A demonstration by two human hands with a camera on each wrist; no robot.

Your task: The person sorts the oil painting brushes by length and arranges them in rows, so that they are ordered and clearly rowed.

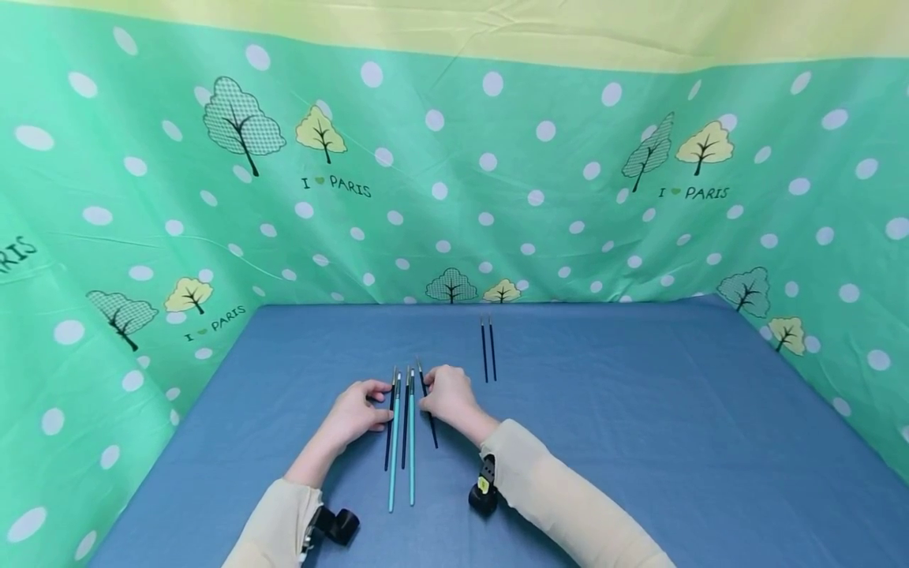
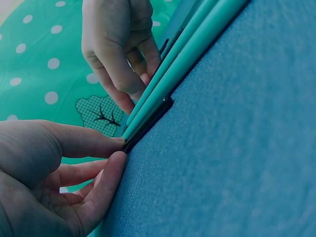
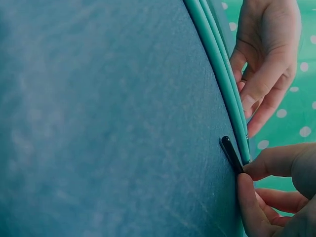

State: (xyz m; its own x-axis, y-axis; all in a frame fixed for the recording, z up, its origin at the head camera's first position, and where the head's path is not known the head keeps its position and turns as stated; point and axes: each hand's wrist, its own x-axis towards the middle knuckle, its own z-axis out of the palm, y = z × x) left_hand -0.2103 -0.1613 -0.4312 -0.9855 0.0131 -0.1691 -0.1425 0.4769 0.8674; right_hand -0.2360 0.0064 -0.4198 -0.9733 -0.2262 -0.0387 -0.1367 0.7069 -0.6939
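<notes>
My left hand (image 1: pixel 353 412) pinches a dark-handled paintbrush (image 1: pixel 387 446) between thumb and fingertip, at the left side of a row of brushes. Beside it in the row lie a teal paintbrush (image 1: pixel 394 465), another dark paintbrush (image 1: pixel 405 442) and a second teal paintbrush (image 1: pixel 412 457). On the right side, my right hand (image 1: pixel 451 394) pinches a slightly slanted dark paintbrush (image 1: pixel 433 430). In the right wrist view, the black handle end (image 3: pixel 230 152) of that brush sticks out from the right hand's fingertips, with the teal handles (image 3: pixel 222 74) just beyond.
Two thin dark paintbrushes (image 1: pixel 485 355) lie side by side farther back on the blue cloth-covered table (image 1: pixel 639 410). A green polka-dot curtain (image 1: pixel 540 173) hangs behind the table and along its sides. Each sleeve carries a black wrist camera (image 1: pixel 483 497).
</notes>
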